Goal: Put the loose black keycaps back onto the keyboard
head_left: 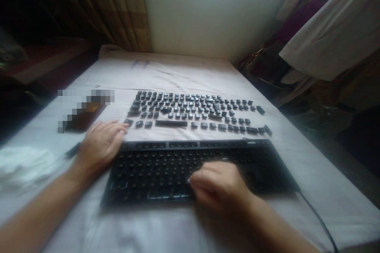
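A black keyboard (178, 166) without its keycaps lies across the bed in front of me. Beyond it, the loose black keycaps are laid out in rows, with the long spacebar keycap (171, 123) in the nearest row. My left hand (102, 142) rests at the keyboard's far left corner, fingers stretched out, the tips at a loose keycap (128, 122). Over the lower middle of the keyboard is my right hand (221, 185), its fingers closed in a pinch. A small pale spot shows at its fingertips; whether that is a tool or a nail I cannot tell.
A brown object (84, 116), partly pixelated, lies on the left. Nearer is a whitish cloth (26, 166) beside a small dark item (73, 149). The keyboard's cable (319, 217) runs off at the right. Hanging fabric (329, 43) stands beyond the bed's right edge.
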Demonstrator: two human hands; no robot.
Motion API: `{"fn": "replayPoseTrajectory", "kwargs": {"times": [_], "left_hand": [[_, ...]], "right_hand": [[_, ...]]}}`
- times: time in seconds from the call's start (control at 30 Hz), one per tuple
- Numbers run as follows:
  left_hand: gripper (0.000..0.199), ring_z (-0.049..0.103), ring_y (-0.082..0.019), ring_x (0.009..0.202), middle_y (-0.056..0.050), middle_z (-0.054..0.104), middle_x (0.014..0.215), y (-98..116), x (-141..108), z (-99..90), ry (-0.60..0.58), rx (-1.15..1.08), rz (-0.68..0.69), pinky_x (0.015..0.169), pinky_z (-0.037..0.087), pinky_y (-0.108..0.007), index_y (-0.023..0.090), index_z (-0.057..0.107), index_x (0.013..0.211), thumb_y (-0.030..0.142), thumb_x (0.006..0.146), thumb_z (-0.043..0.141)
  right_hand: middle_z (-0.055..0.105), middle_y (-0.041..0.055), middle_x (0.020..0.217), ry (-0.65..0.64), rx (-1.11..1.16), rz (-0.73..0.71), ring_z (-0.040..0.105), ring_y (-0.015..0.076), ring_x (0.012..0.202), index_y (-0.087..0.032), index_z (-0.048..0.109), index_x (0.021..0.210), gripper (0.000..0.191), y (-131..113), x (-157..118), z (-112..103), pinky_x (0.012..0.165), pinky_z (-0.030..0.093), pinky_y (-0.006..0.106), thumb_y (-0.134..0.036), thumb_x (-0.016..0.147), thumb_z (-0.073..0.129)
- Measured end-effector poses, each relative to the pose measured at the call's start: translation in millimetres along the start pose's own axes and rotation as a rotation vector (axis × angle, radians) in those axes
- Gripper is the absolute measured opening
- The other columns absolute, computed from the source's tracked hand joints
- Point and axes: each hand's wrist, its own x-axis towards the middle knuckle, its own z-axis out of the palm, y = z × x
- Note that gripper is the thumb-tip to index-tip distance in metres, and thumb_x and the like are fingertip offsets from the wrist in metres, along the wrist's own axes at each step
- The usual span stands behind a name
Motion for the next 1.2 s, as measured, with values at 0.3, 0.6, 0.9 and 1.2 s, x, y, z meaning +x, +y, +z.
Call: {"fn": "replayPoseTrajectory", "kwargs": {"times": [0.3,0.6,0.9,1.2], "left_hand": [[0.035,0.060,-0.028,0.124,-0.009,0.074,0.116,-2,1,0.2,-0.007,0.000,0.017,0.112,0.040,-0.051,0.023,0.061,0.094,0.041,0.095,0.031],[0.037,0.059,-0.028,0.126,-0.009,0.074,0.117,-6,0,2.9,-0.023,-0.011,0.040,0.113,0.038,-0.051,0.023,0.061,0.096,0.042,0.096,0.030],[0.039,0.060,-0.029,0.125,-0.010,0.074,0.117,-6,-1,2.5,-0.033,-0.005,0.051,0.113,0.038,-0.050,0.020,0.064,0.100,0.042,0.097,0.031],[0.047,0.061,-0.028,0.121,-0.009,0.075,0.112,-14,0,10.7,0.019,-0.006,0.062,0.111,0.040,-0.048,0.020,0.067,0.097,0.044,0.096,0.027]], "right_hand": [[0.056,-0.0031,0.057,0.014,-0.078,-0.024,0.048,0.0100,0.049,-0.020,0.059,0.070,0.023,0,0,5,0.052,0.031,0.023,-0.009,0.087,0.050],[0.054,-0.0031,0.056,0.008,-0.122,-0.035,0.045,0.0104,0.048,-0.020,0.061,0.071,0.026,-2,2,6,0.052,0.030,0.025,-0.009,0.090,0.048],[0.055,-0.0031,0.055,0.015,-0.100,-0.034,0.046,0.0100,0.047,-0.020,0.060,0.068,0.026,-4,3,4,0.049,0.031,0.025,-0.008,0.088,0.048],[0.066,-0.0003,0.063,0.082,0.166,0.217,0.058,0.0092,0.050,-0.017,0.068,0.081,0.011,12,-1,-34,0.049,0.043,0.018,-0.009,0.086,0.063]]}}
